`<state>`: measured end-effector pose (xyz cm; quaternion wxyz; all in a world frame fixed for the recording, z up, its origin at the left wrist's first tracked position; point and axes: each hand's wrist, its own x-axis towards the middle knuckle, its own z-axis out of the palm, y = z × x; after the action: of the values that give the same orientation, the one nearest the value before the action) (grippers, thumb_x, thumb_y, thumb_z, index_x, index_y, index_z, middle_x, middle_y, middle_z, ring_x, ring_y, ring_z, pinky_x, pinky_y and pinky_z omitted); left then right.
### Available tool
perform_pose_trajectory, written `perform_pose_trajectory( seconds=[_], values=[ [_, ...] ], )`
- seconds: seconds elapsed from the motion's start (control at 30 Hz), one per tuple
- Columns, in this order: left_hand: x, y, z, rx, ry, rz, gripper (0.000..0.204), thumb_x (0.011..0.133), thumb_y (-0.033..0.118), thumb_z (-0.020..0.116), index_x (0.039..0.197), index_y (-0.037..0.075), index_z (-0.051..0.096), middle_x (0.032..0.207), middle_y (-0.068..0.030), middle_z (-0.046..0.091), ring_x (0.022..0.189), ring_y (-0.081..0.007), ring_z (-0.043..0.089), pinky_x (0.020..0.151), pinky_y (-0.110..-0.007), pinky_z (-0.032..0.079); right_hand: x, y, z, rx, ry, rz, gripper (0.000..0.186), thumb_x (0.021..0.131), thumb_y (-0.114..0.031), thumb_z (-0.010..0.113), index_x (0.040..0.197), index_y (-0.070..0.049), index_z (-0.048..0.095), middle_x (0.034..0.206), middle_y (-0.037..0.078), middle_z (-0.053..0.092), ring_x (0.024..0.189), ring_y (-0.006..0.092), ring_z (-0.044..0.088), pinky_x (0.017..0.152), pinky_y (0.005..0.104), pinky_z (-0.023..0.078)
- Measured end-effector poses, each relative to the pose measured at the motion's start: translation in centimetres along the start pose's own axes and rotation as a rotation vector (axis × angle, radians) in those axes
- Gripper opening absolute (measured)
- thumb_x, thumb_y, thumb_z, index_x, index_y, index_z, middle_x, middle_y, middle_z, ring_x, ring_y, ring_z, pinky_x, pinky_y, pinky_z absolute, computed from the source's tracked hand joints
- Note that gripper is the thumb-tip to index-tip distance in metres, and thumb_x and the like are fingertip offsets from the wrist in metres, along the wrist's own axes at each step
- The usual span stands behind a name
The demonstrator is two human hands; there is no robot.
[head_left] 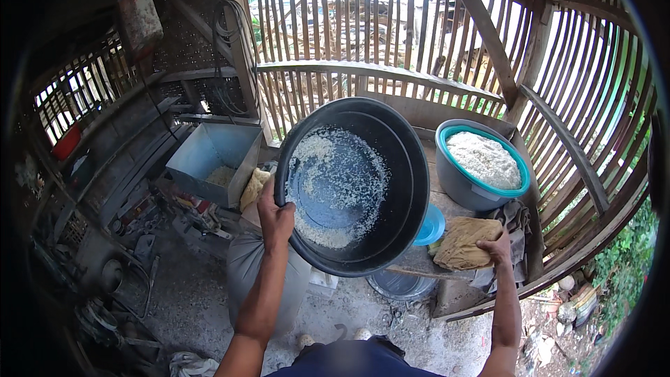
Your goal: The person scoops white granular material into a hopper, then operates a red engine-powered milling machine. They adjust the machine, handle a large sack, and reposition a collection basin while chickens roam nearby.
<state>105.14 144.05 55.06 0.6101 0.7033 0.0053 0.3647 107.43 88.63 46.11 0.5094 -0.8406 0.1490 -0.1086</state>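
Note:
My left hand (276, 216) grips the left rim of a large black basin (389, 223), which is raised in front of me with scattered white grains inside (314, 146). My right hand (494, 248) is closed on a tan crumpled cloth bundle (462, 236) on the wooden bench at the right. A light blue bowl (431, 225) sits beside the bundle, partly hidden by the basin. Behind them stands a grey bucket (474, 195) with a turquoise rim, heaped with white grain or flour (481, 157).
A metal hopper (202, 150) with grains inside stands at left above machinery, near a grey sack (255, 286). A dark tray (401, 287) lies below the bench (440, 274). Slatted wooden walls (579, 132) curve around the bench. A red basin (64, 141) is at far left.

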Motion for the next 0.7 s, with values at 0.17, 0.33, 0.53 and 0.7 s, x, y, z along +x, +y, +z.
perform_pose_trajectory(
  seconds=[0.17,0.33,0.53,0.7],
  values=[
    [-1.1,-0.4,-0.3,-0.072,0.002,0.040,0.060,0.066,-0.013,0.049,0.125,-0.004,0.056,0.105,-0.0085,0.062,0.094,-0.0168,0.062,0.087,-0.027,0.046,-4.0,-3.8,1.0,0.430,0.360,-0.407,0.048,0.071,0.003,0.068,0.117,0.004,0.055,0.115,0.014,0.063,0.099,0.0219,0.065,0.086,0.0332,0.054],
    [-2.5,1.1,0.0,-0.054,-0.021,0.055,0.062,0.066,-0.011,0.048,0.127,-0.004,0.055,0.103,-0.0083,0.063,0.093,-0.0160,0.062,0.087,-0.027,0.047,-5.2,-10.9,15.6,0.039,0.478,-0.653,0.064,0.071,-0.009,0.073,0.128,0.002,0.046,0.121,0.021,0.055,0.113,0.0367,0.056,0.096,0.0438,0.045],
    [-4.5,2.1,0.1,-0.091,-0.039,0.040,0.069,0.064,-0.007,0.050,0.133,-0.005,0.052,0.111,-0.0121,0.065,0.101,-0.0179,0.062,0.091,-0.028,0.047,-0.3,-19.4,33.7,0.123,0.380,-0.070,0.059,0.076,-0.023,0.071,0.126,0.004,0.051,0.097,0.027,0.069,0.090,0.0446,0.068,0.077,0.0480,0.053],
    [-3.2,0.1,-1.9,-0.127,-0.083,-0.041,0.073,0.063,-0.009,0.050,0.135,-0.001,0.052,0.108,-0.0087,0.066,0.097,-0.0164,0.063,0.090,-0.026,0.047,-1.2,-26.7,38.9,0.411,0.034,-0.328,0.032,0.077,-0.019,0.069,0.096,0.006,0.068,0.089,0.025,0.071,0.083,0.0374,0.070,0.074,0.0444,0.054]
  ],
)
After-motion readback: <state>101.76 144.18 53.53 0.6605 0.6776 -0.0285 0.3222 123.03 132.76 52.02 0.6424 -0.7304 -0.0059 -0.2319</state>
